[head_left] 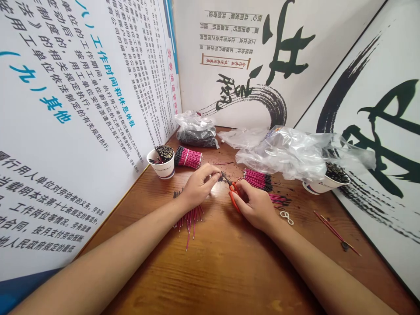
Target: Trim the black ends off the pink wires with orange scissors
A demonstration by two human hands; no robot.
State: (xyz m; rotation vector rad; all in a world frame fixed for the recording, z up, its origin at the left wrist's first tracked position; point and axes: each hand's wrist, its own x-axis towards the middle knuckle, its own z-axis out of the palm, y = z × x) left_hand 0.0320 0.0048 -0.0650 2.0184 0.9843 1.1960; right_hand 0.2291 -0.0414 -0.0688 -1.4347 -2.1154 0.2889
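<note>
In my right hand (257, 203) is a pair of small scissors (234, 190) with orange-red handles, its tips pointing up and left. The fingers of my left hand (200, 183) are pinched together just left of those tips; whatever they hold is too small to make out. Under my left wrist lies a loose spread of pink-red wires (190, 221) with black ends, partly hidden by the hand. A bundle of similar wires (257, 180) rests behind my right hand, with a few more wires (279, 200) beside it. Small black bits (226, 176) are scattered beneath the scissor tips.
A banded wire bundle (189, 157) lies beside a paper cup (164, 170) of dark pieces at left. Another cup (316, 187) tilts at right under clear plastic bags (285, 153). A black-filled bag (197, 133) sits behind. Rubber bands (286, 217) and stray wires (337, 232) lie right. Printed panels enclose the table.
</note>
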